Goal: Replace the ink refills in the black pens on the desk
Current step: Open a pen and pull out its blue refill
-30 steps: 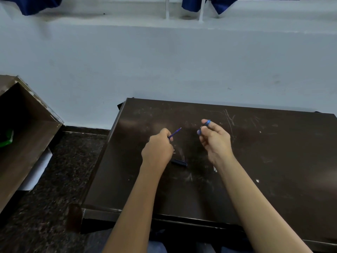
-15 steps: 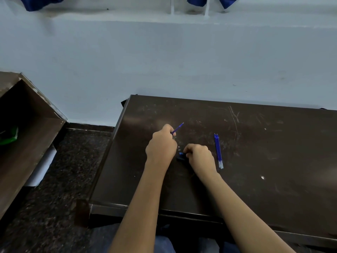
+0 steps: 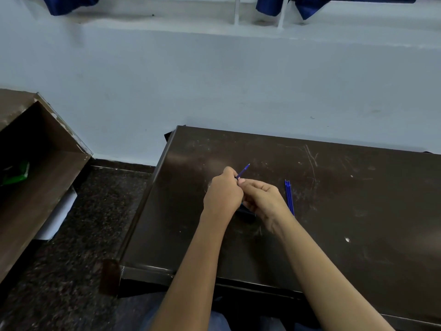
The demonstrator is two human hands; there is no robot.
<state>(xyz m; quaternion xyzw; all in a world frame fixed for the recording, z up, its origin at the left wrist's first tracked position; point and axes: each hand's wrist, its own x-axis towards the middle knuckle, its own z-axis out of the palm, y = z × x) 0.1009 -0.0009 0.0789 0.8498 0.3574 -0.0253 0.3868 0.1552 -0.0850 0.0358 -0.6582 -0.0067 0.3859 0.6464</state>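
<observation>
A scratched dark desk (image 3: 334,235) stands against a pale blue wall. The left hand (image 3: 223,195) is closed around a blue refill (image 3: 243,172) (its tip pokes up past the knuckles). The right hand (image 3: 263,199) meets it, pinching something dark, hard to identify. Spare refills (image 3: 289,196) lie just right.

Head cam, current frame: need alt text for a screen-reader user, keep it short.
A person's left hand and right hand meet over a dark brown scratched desk, the left pinching a thin blue ink refill that points up and away. A small bunch of blue refills lies just right of the hands.
</observation>
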